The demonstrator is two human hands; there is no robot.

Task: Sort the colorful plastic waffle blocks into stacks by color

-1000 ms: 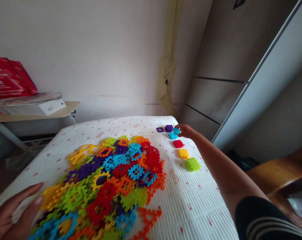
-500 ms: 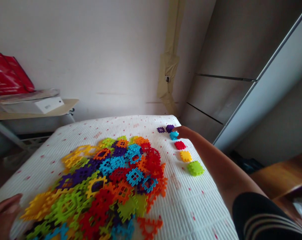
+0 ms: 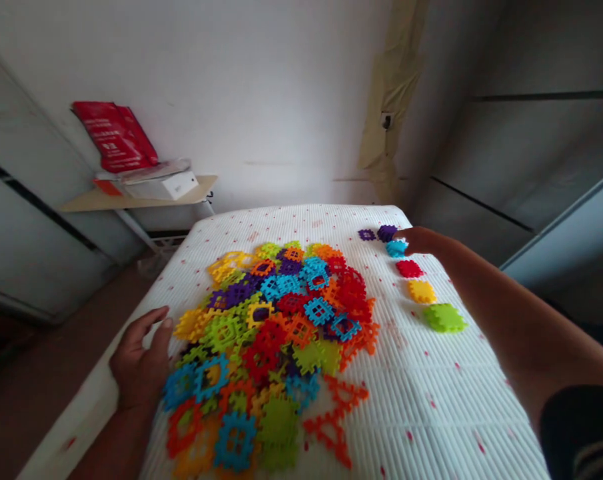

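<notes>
A heap of colourful interlocking plastic tiles (image 3: 291,320) lies in the middle of a white ribbed mattress (image 3: 431,413). My left hand (image 3: 141,360) rests flat with fingers spread at the heap's left edge, holding nothing. My right hand (image 3: 415,240) reaches to the far right corner, its fingers drawn together on a blue tile stack (image 3: 396,249). Along the right side runs a row of sorted stacks: purple (image 3: 386,232), blue, red (image 3: 410,269), yellow (image 3: 422,291) and green (image 3: 444,318). One loose purple tile (image 3: 366,235) lies beside the purple stack.
A small shelf (image 3: 136,198) against the back wall carries a red bag (image 3: 114,137) and a white box (image 3: 164,187). Grey wardrobe doors (image 3: 506,167) stand close on the right, a grey panel (image 3: 21,220) on the left. Brown floor (image 3: 41,380) shows left of the mattress.
My view has swung left and down. My left hand has come back fully into sight beside the heap. My right hand stays at the blue stack.
</notes>
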